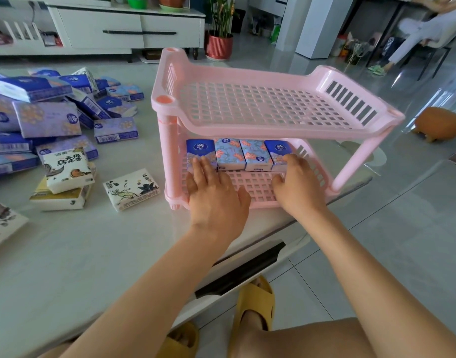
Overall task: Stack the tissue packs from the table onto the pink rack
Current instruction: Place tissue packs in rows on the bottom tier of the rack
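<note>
both hands in lower shelf [250,186] of pink rack [247,128]. left hand [216,195] flat, fingers straight, tips on leftmost blue pack; right hand [298,187] flat too, tips against rightmost blue pack; neither grasps anything. row of four tissue packs [238,155] runs left-right along shelf back. loose pile of tissue packs [48,120] on table [92,254], left of rack, nearer left hand. white printed pack [131,188] nearest, near rack's left leg. next fetch likely suits left hand.
</note>
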`<state>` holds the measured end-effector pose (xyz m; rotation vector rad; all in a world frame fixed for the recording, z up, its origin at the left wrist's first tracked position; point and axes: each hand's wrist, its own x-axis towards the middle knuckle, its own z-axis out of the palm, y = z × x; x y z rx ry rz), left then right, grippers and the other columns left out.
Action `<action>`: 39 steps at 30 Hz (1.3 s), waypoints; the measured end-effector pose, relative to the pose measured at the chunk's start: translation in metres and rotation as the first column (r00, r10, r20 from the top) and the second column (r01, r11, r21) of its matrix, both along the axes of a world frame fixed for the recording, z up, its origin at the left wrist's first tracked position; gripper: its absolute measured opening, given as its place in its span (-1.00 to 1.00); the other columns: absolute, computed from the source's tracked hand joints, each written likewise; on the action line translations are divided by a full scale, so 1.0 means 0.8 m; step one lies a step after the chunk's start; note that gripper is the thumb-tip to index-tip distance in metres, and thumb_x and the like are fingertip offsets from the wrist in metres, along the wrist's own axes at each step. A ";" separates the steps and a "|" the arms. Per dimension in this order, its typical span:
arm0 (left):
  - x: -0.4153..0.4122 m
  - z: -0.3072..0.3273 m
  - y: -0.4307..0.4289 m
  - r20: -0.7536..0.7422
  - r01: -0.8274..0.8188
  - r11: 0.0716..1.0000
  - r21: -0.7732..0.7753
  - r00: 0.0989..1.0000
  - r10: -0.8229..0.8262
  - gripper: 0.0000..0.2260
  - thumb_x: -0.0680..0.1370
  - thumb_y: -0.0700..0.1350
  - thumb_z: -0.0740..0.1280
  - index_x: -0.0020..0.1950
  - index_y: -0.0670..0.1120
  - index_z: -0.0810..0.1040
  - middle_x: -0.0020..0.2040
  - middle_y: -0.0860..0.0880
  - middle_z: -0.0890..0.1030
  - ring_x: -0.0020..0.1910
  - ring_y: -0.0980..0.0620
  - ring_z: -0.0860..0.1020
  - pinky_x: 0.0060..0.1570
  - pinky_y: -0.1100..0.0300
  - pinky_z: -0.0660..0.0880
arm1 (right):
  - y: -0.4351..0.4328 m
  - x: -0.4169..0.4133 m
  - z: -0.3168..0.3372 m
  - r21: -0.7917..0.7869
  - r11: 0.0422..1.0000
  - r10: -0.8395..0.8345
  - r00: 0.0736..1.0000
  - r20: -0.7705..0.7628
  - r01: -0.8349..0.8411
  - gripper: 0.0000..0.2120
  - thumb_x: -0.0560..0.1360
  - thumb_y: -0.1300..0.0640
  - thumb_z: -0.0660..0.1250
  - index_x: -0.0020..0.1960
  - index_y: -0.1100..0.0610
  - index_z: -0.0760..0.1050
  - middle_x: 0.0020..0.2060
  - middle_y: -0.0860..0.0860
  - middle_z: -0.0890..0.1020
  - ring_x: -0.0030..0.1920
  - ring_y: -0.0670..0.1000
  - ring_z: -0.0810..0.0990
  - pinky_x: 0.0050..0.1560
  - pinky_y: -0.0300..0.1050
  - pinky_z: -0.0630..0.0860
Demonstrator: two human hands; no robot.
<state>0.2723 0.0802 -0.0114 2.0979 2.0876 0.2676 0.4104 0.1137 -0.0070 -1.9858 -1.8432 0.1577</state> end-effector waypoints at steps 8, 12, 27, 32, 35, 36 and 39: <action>0.000 0.002 -0.007 0.103 -0.003 0.999 0.039 0.995 -0.001 -0.49 0.60 0.06 0.02 0.44 -0.22 0.17 0.51 -0.26 -0.14 0.50 -0.18 -0.18 0.45 -0.03 -0.12 | -0.001 0.003 -0.011 0.066 0.997 -0.037 0.993 0.114 0.030 -0.57 0.51 0.16 0.21 0.35 0.22 0.30 0.32 0.18 0.39 0.35 0.19 0.31 0.27 0.07 0.29; -0.004 0.008 -0.011 0.165 0.025 0.998 0.051 0.986 -0.033 -0.48 0.61 0.07 0.06 0.47 -0.20 0.13 0.52 -0.21 -0.12 0.51 -0.16 -0.18 0.46 0.00 -0.07 | -0.006 -0.008 -0.004 0.321 0.946 0.091 0.990 -0.105 -0.053 -0.79 0.46 0.32 0.24 0.08 0.29 0.52 0.02 0.18 0.60 0.04 0.17 0.55 0.02 -0.18 0.37; -0.100 0.062 -0.075 0.643 -0.403 0.890 0.214 0.744 0.183 -0.82 0.45 -0.26 0.20 -0.19 -0.11 0.59 -0.26 -0.06 0.61 -0.21 -0.09 0.55 -0.23 0.08 0.50 | -0.074 -0.165 0.033 0.573 0.716 0.665 0.641 -0.385 -0.399 -0.88 0.46 0.17 0.19 -0.18 0.15 0.49 -0.47 -0.18 0.46 -0.43 -0.19 0.44 -0.42 -0.34 0.35; -0.157 0.060 -0.065 0.687 -0.677 0.694 0.244 0.626 0.369 -0.77 0.46 -0.29 0.18 0.00 -0.11 0.58 -0.04 -0.06 0.62 0.01 -0.05 0.52 -0.14 0.17 0.38 | -0.070 -0.232 0.033 0.514 0.724 0.686 0.561 -0.463 -0.460 -0.90 0.47 0.10 0.15 -0.15 0.03 0.44 -0.47 -0.15 0.46 -0.42 -0.11 0.46 -0.40 -0.24 0.39; -0.186 0.055 -0.058 0.692 -0.732 0.624 0.272 0.600 0.402 -0.71 0.44 -0.33 0.16 0.08 -0.15 0.54 0.08 -0.10 0.58 0.12 -0.09 0.47 0.00 0.15 0.35 | -0.057 -0.272 0.029 0.427 0.779 0.627 0.585 -0.515 -0.459 -0.87 0.50 0.22 0.18 -0.01 0.12 0.48 -0.22 -0.02 0.56 -0.18 -0.05 0.53 -0.14 -0.10 0.49; -0.195 0.054 -0.056 0.696 -0.748 0.603 0.278 0.589 0.410 -0.71 0.44 -0.33 0.16 0.09 -0.16 0.54 0.09 -0.11 0.57 0.13 -0.10 0.45 0.04 0.16 0.33 | -0.050 -0.284 0.027 0.423 0.795 0.606 0.589 -0.535 -0.435 -0.85 0.50 0.25 0.19 0.03 0.15 0.48 -0.14 0.02 0.57 -0.11 0.00 0.53 -0.07 -0.07 0.49; -0.221 0.049 -0.052 0.695 -0.797 0.534 0.283 0.554 0.458 -0.70 0.45 -0.34 0.15 0.11 -0.18 0.53 0.12 -0.15 0.54 0.14 -0.12 0.41 0.01 0.22 0.24 | -0.028 -0.314 0.024 0.426 0.832 0.552 0.615 -0.563 -0.356 -0.77 0.46 0.22 0.16 0.07 0.20 0.49 -0.05 0.09 0.56 -0.02 0.06 0.51 0.01 -0.10 0.44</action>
